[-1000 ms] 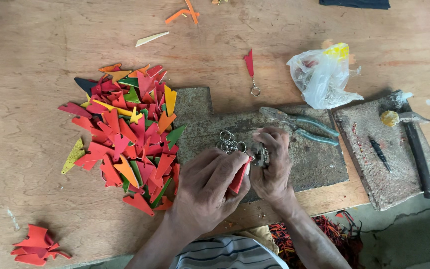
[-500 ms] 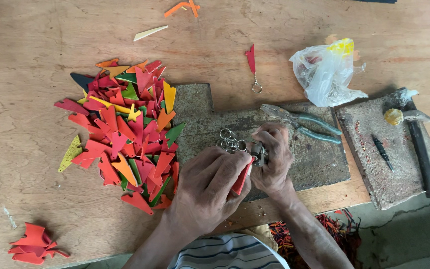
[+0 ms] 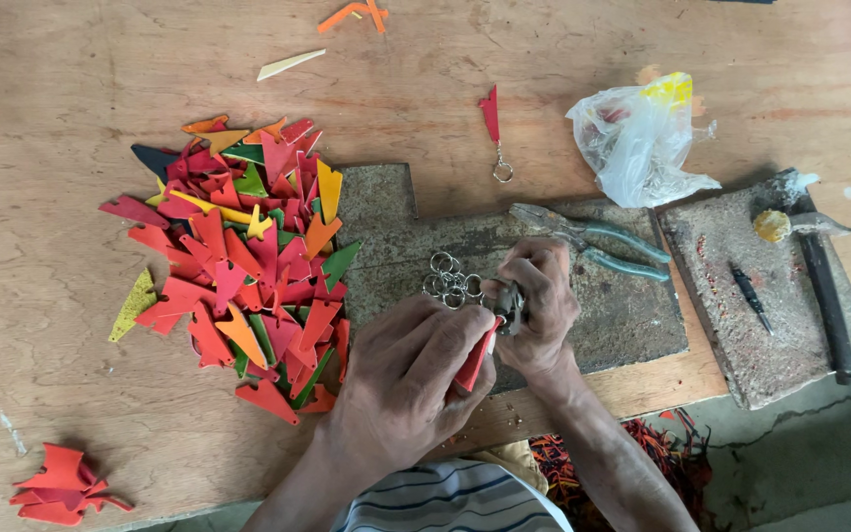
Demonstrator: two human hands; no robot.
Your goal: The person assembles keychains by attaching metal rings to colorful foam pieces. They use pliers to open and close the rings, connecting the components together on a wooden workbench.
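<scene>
At six o'clock the left hand [image 3: 401,379] pinches a red tag [image 3: 475,360], thin and light, probably bendy, best held by its flat faces near the tip. Just at its one o'clock the right hand [image 3: 536,310] is closed on a small dark tool [image 3: 509,300]. Loose metal rings [image 3: 450,279] lie beyond on the stone slab [image 3: 622,315]; small and slippery. Pliers [image 3: 593,241] lie at two o'clock, coloured tags [image 3: 238,266] at ten.

The left hand [image 3: 408,379] pinches a red piece [image 3: 473,363], its tip against the small dark tool [image 3: 510,300] gripped in the right hand [image 3: 541,307]. Loose rings [image 3: 450,278] lie just beyond the left fingers, pliers [image 3: 593,239] just past the right hand. The coloured pile [image 3: 243,266] spreads left of the left hand.
</scene>
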